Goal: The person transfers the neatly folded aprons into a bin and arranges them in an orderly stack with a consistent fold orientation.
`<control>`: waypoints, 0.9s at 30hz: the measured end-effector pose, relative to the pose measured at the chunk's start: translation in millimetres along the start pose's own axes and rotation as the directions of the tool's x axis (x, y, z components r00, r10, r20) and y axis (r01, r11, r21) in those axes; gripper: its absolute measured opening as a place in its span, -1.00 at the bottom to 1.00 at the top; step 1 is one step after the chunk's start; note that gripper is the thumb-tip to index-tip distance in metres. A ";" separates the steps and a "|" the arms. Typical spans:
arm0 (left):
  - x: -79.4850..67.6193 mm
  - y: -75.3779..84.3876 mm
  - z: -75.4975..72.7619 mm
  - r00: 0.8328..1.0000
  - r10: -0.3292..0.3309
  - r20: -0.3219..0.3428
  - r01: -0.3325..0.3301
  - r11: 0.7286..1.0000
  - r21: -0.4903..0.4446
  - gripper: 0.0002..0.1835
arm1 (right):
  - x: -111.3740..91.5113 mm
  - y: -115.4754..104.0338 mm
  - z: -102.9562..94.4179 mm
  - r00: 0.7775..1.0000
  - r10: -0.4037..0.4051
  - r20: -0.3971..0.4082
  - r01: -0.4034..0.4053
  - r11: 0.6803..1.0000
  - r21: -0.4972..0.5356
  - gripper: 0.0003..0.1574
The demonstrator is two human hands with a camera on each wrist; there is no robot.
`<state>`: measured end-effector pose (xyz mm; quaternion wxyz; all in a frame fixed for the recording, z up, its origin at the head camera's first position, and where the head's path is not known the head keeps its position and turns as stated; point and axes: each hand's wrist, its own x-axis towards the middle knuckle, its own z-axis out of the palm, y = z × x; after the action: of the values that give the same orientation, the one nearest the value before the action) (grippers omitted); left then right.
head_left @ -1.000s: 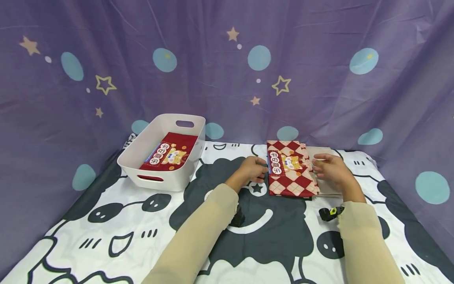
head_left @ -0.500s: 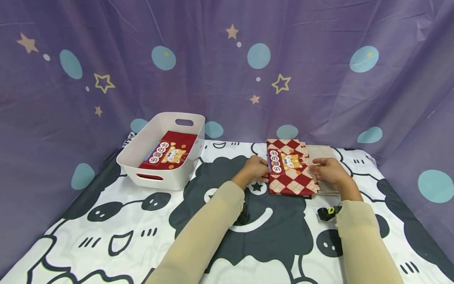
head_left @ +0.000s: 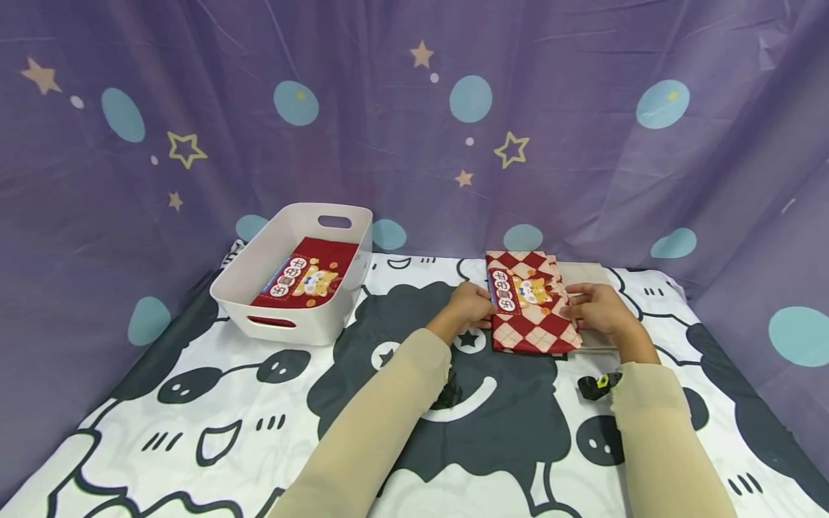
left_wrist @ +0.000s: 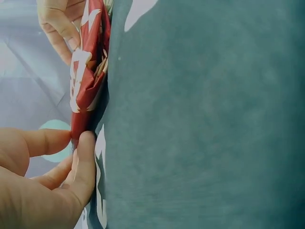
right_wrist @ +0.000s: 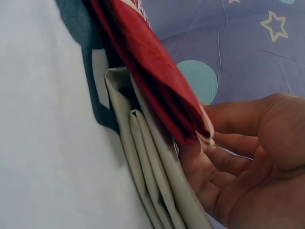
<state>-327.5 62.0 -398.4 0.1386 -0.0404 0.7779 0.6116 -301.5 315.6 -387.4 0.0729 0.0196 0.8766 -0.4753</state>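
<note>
A folded red-and-cream checked cloth (head_left: 534,334), printed with a cartoon dog and white lettering, lies at the back right in the head view. It partly covers a folded beige cloth (head_left: 586,274). My left hand (head_left: 469,304) pinches the checked cloth's left edge; in the left wrist view the thumb is above and the fingers are below. At the opposite edge, my right hand (head_left: 599,309) has its thumb over the red folds (right_wrist: 155,71) and fingers tucked under them, above the beige layers (right_wrist: 143,162).
A white basket (head_left: 301,327) stands at the back left, holding a folded red cloth (head_left: 332,253) with the same dog print. A patterned sheet (head_left: 214,403) covers the table. Behind it hangs a purple curtain (head_left: 388,144). A small black device (head_left: 596,387) sits by my right sleeve.
Both hands have closed in on the checked cloth from its two sides and now grip its edges. The cloth has stayed in about the same place.
</note>
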 end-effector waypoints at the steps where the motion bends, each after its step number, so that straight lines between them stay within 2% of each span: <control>1: 0.1 0.5 0.6 1.000 0.000 -0.001 0.000 1.000 -0.004 -0.72 | 0.0 -0.3 -0.1 1.000 -0.003 -0.001 0.003 1.000 0.004 -0.20; 9: 1.5 1.8 2.6 0.999 -0.035 0.012 0.035 0.997 -0.068 -0.70 | -1.3 -1.5 0.1 1.000 -0.016 -0.015 0.017 1.000 0.021 -0.23; 16: -0.4 2.3 0.5 0.998 -0.044 0.041 0.048 0.992 -0.114 -0.69 | 0.0 1.2 2.9 0.997 -0.069 -0.025 0.070 0.997 0.037 -0.24; 27: 0.9 2.7 4.6 1.000 -0.011 -0.025 0.009 0.996 -0.088 -0.67 | 0.7 -2.9 1.3 0.991 -0.125 -0.057 0.125 0.992 0.001 -0.22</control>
<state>-328.2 67.2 -397.1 0.1296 -0.0580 0.7519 0.6438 -302.4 312.9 -385.8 0.0179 -0.0216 0.8766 -0.4803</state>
